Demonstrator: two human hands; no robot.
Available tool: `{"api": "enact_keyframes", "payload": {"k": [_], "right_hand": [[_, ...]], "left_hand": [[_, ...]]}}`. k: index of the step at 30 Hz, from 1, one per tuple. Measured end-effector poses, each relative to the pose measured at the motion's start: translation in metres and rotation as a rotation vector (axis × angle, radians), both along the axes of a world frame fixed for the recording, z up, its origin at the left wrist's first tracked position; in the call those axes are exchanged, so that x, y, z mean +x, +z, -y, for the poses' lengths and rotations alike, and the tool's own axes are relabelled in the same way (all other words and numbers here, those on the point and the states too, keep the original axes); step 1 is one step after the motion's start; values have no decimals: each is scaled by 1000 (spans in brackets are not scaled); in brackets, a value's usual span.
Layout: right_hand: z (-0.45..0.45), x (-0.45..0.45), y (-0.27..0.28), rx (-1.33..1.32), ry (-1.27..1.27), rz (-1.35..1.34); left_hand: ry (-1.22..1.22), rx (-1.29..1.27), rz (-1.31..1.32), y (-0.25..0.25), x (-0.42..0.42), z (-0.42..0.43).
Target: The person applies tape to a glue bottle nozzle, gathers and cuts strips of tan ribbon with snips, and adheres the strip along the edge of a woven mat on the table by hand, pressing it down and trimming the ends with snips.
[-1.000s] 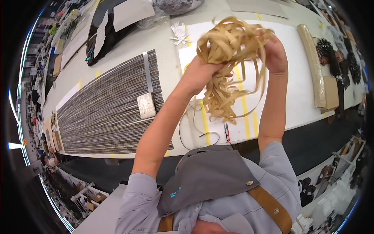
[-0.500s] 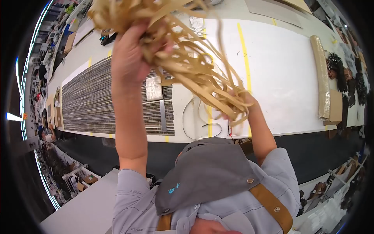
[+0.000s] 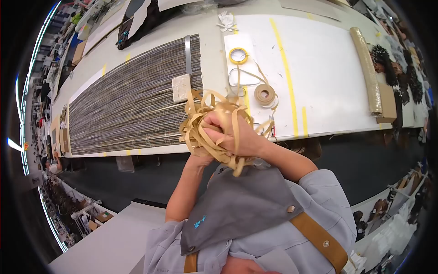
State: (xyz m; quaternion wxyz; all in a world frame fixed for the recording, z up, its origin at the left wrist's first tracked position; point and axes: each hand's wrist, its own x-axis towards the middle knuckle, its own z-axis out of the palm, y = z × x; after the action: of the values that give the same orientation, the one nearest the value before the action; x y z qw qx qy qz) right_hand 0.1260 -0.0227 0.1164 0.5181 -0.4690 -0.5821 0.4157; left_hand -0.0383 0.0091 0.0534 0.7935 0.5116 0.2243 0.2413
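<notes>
In front of my apron, a loose tangle of tan flat strips [image 3: 195, 130] is bunched up between both hands. My right hand [image 3: 237, 134] is closed on the strips from above, its fingers curled into the loops. Below the bundle is my left hand [image 3: 200, 159], wrapped round its underside, with most of its fingers hidden by the strips. Just beyond the hands lies a roll of tan tape [image 3: 264, 95] with a strip trailing from it. A yellow tape roll [image 3: 238, 55] lies farther back.
Dark striped material [image 3: 127, 109] covers the table's left part, with a metal ruler [image 3: 188, 55] and a wrapped block [image 3: 181, 88] on it. At the right are a long wrapped roll [image 3: 366, 73] and a cardboard box [image 3: 388, 104]. Another person [image 3: 55, 167] is at far left.
My left hand has come down from high over the table and my right hand has moved left to join it. The stretched strips are now gathered into a bundle near my apron.
</notes>
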Motion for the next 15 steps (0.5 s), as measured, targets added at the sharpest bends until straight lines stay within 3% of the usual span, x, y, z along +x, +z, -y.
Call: {"api": "enact_keyframes", "payload": {"k": [1, 4, 7, 9, 11, 15], "right_hand": [[5, -11, 5, -142, 82, -60], [25, -39, 2, -96, 76, 2], [47, -46, -9, -93, 149, 25], [63, -39, -19, -284, 304, -221], [80, -39, -21, -385, 232, -545], [96, -44, -31, -422, 122, -435]], "left_hand": [[-2, 1, 9, -2, -10, 7], [56, 141, -78, 3, -38, 30], [8, 53, -185, 6, -68, 50], [10, -46, -149, 11, -84, 61], [105, -187, -207, 27, -96, 74], [166, -116, -97, 24, -110, 79]]}}
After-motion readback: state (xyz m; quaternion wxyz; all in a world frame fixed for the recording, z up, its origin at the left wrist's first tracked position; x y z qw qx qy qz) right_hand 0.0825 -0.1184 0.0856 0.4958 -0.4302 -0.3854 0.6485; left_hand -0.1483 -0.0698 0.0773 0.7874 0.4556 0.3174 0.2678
